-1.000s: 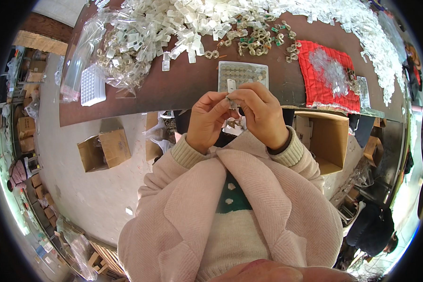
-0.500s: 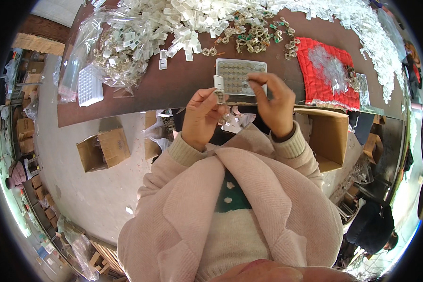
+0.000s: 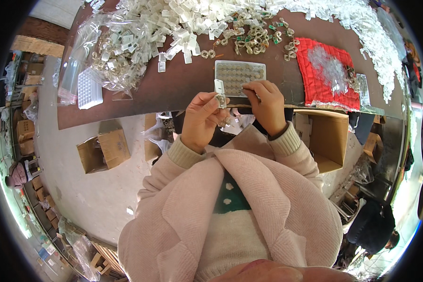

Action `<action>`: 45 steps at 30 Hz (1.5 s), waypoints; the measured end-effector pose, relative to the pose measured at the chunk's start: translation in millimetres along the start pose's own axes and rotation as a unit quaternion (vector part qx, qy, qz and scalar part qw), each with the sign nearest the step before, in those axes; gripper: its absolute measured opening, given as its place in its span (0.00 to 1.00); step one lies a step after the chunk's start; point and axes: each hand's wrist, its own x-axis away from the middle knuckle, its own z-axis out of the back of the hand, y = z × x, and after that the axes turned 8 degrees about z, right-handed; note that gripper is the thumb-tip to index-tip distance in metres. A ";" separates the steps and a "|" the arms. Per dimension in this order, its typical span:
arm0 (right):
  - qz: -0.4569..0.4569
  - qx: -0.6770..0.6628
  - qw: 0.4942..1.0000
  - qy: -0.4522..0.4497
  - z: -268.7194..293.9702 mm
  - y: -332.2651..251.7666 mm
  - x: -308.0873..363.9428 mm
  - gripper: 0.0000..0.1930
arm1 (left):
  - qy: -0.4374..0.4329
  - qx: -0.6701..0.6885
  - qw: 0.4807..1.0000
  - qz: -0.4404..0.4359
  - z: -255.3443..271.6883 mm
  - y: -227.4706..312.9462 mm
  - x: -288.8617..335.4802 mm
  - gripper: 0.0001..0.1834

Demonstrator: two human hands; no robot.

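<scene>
My left hand [image 3: 199, 121] is closed around a small white plastic case [image 3: 219, 86], its lid standing up and its lower part between thumb and fingers. Some clear or beige bits show below those fingers. Just to its right, my right hand [image 3: 269, 109] is in a pinch, thumb against forefinger; anything between the tips is too small to make out. Beyond both hands lies a shallow light tray [image 3: 239, 61] on the table, with rows of round grey discs [image 3: 237, 73]. The right hand's fingers are at the tray's near edge.
White plastic pieces [image 3: 183, 23] are heaped across the brown table [image 3: 174, 89]. Looped beige parts [image 3: 256, 40] lie behind the tray. A red quilted cloth [image 3: 308, 61] carries clear bits. At left are a filled plastic bag [image 3: 122, 66] and stacked white trays [image 3: 89, 89]. Cardboard boxes [image 3: 115, 148] stand below.
My right hand has drawn back from over the tray toward me and slightly left, nearer the case. My left hand still holds the case, now a little lower.
</scene>
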 end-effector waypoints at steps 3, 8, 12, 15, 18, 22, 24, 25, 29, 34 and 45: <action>-0.066 -0.145 0.987 0.011 9.9 -28.1 -4.8 0.09 | -0.011 -0.011 1.000 0.000 -6.1 -1.9 0.1 0.09; 0.020 -0.102 0.995 0.015 12.0 -48.0 -18.4 0.08 | -0.015 -0.043 0.999 -0.016 -5.9 -3.7 1.4 0.09; 0.006 -0.144 0.989 -0.030 14.8 -46.8 -23.0 0.08 | -0.021 -0.021 1.000 0.002 -0.8 -2.6 3.3 0.09; 0.014 -0.144 0.988 -0.049 19.5 -47.2 -22.1 0.09 | -0.070 0.010 0.997 -0.002 -1.4 -2.9 3.4 0.09; 0.046 -0.130 0.990 -0.027 19.5 -53.6 -18.1 0.11 | 0.017 0.014 0.999 -0.035 -5.4 -6.9 4.2 0.09; 0.071 -0.123 0.990 -0.019 13.7 -54.4 -14.4 0.12 | 0.014 0.002 0.998 -0.056 -4.9 -7.4 4.7 0.08; 0.053 -0.150 0.987 -0.017 11.6 -52.6 -11.9 0.13 | -0.024 -0.020 0.998 -0.061 -2.0 -6.1 5.0 0.09; 0.035 -0.173 0.984 -0.017 10.9 -52.6 -9.9 0.13 | -0.012 -0.019 0.998 -0.054 -1.1 -6.4 5.1 0.09; 0.058 -0.161 0.985 -0.031 12.9 -50.9 -7.2 0.14 | 0.012 -0.009 0.998 -0.055 -2.8 -8.3 4.0 0.09; -0.282 -0.401 0.871 -0.013 10.2 -49.1 -17.5 0.14 | -0.012 0.012 1.000 -0.004 -11.9 -2.1 6.3 0.09; -0.035 -0.385 0.922 0.031 6.1 -49.1 -15.8 0.12 | -0.016 0.041 0.999 -0.009 -22.3 -4.0 9.9 0.14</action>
